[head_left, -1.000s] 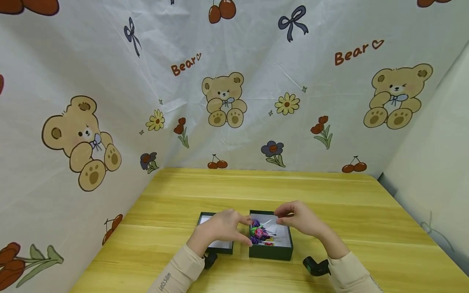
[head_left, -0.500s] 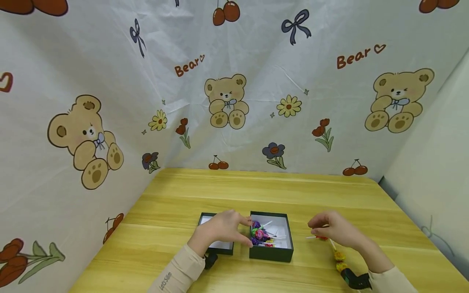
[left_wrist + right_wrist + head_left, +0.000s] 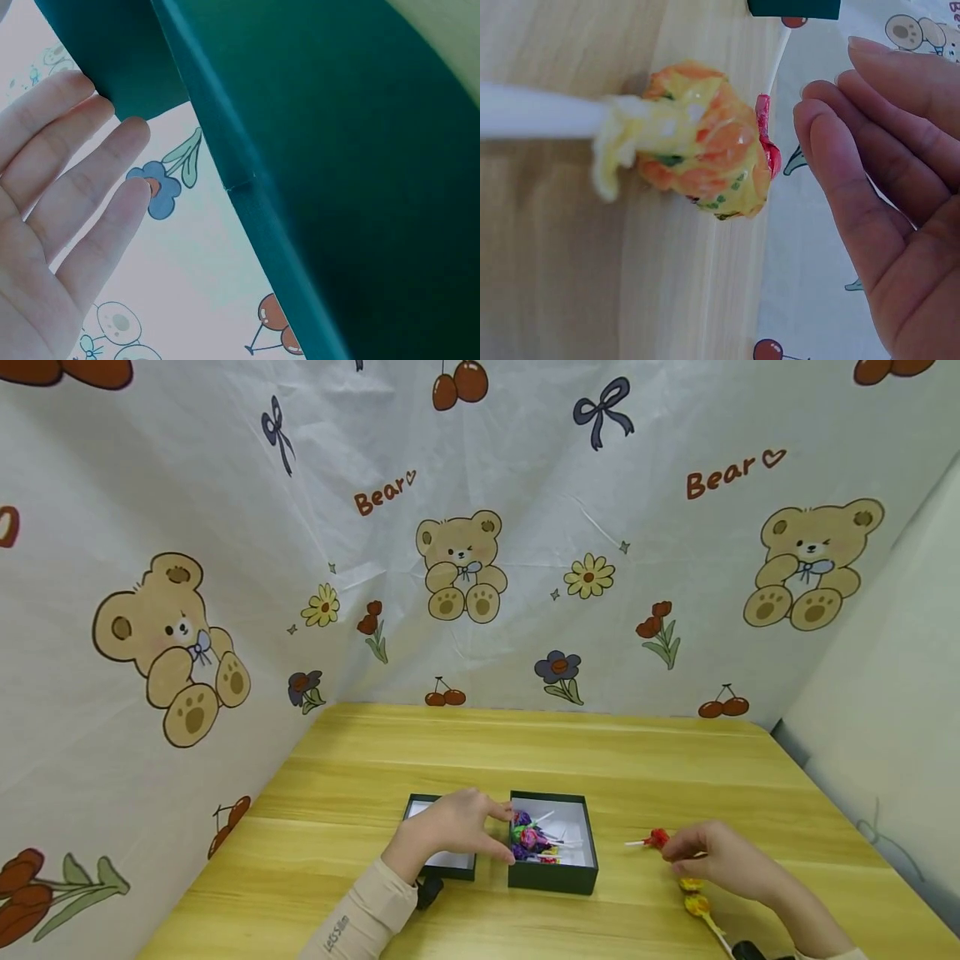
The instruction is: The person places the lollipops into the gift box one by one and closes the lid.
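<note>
Yellow lollipops lay toward the desk's right edge, judged best pinched by the stick, right hand narrow and empty, left hand wide beside the box.

White bear-print cloth backdrop, yellow wood-grain tabletop, plain wall at right
</note>
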The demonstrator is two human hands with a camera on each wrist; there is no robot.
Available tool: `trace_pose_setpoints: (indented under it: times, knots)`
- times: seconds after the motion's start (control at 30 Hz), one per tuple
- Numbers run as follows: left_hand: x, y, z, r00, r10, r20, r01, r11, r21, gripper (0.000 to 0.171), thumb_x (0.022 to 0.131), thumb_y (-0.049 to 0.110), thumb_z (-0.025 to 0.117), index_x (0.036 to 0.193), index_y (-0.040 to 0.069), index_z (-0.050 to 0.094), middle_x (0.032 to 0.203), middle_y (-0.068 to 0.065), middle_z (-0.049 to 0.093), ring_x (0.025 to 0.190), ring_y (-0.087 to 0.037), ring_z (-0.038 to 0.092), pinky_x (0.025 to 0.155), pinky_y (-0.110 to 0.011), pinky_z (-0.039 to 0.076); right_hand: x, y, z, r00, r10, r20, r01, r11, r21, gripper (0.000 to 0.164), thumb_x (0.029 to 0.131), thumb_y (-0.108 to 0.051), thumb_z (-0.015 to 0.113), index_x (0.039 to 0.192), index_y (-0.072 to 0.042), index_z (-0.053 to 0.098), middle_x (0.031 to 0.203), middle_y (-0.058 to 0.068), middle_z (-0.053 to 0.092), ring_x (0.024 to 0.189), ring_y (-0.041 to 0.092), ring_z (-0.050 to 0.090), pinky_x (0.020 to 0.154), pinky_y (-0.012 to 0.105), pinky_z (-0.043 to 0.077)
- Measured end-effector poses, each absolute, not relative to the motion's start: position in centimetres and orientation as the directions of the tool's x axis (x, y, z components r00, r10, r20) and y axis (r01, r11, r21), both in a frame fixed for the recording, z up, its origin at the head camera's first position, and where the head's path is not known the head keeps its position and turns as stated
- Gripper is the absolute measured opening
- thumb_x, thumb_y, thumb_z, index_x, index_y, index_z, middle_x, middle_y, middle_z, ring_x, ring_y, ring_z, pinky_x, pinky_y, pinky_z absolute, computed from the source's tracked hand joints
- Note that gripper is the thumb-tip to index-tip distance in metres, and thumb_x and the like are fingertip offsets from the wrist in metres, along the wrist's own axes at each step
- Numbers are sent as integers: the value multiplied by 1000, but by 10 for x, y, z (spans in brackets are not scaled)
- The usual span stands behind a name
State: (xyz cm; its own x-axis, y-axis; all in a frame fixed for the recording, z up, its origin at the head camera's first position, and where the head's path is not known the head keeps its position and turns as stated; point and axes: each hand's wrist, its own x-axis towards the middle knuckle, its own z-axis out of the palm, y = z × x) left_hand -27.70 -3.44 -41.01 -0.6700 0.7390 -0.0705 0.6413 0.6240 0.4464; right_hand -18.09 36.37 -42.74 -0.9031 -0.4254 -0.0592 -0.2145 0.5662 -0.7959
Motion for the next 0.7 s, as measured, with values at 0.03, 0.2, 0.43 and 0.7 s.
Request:
trace_pose_setpoints:
  times: [0.03,0.2,0.43,0.7]
  knots:
    - [-277,-34,-410,-671,739,-68,641,623,449,65,81,49,80,135,18,65,149,4,53,44,-7,11,44,-23,26,-179,365,-428,-905,-423,-52,-219,566,-795,19,94,-4,65,107,10,70,103,19,72,87,2,65,71,23,56]
    - [-277,-33,-409,-668,741,-65,644,620,449,64,80,48,81,135,18,65,149,4,53,45,-7,11,44,-23,26,-168,372,-434,-903,-430,13,-280,563,-777,14,93,-3,67,99,10,71,94,11,74,82,-3,64,68,22,55]
    - [-277,-34,-406,-667,742,-66,643,618,452,64,81,48,81,135,17,65,149,2,53,44,-7,11,44,-23,26,-153,382,-439,-928,-373,-27,-211,582,-785,14,93,-3,67,97,10,70,89,6,75,78,-2,63,66,22,54]
    - [-275,-35,-409,-667,743,-58,642,612,462,64,81,47,81,134,16,66,147,1,55,43,-6,11,43,-22,25,-146,379,-448,-950,-305,-61,-150,623,-768,16,89,-12,74,93,4,73,88,6,74,74,-4,61,63,22,52]
